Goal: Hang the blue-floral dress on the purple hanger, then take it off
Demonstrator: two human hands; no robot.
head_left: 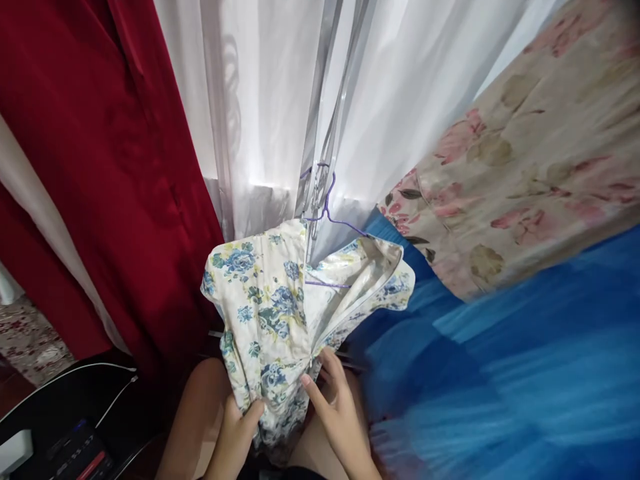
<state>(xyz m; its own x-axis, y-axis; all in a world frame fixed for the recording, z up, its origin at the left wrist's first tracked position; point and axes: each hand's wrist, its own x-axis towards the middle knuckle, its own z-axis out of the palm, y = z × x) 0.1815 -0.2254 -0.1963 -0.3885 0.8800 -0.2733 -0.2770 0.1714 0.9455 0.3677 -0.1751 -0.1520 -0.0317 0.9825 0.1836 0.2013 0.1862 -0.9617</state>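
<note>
A white floral dress (283, 300) with blue flowers hangs on a purple wire hanger (340, 221) in front of me. Its back is unfastened, showing the pale inside, and the slit narrows to a point low on the dress. My left hand (239, 421) grips the dress's lower left side, thumb in front and fingers hidden behind the cloth. At the bottom of the slit, my right hand (334, 393) holds the edge of the cloth between thumb and fingers. Whether it also has a zipper pull is too small to tell.
White sheer curtains (270, 100) hang behind the dress, with red curtains (150, 167) to the left. Blue fabric (500, 360) and a beige floral cloth (510, 187) fill the right side. A black surface (135, 407) at lower left bears a dark device (80, 453) and a white cable.
</note>
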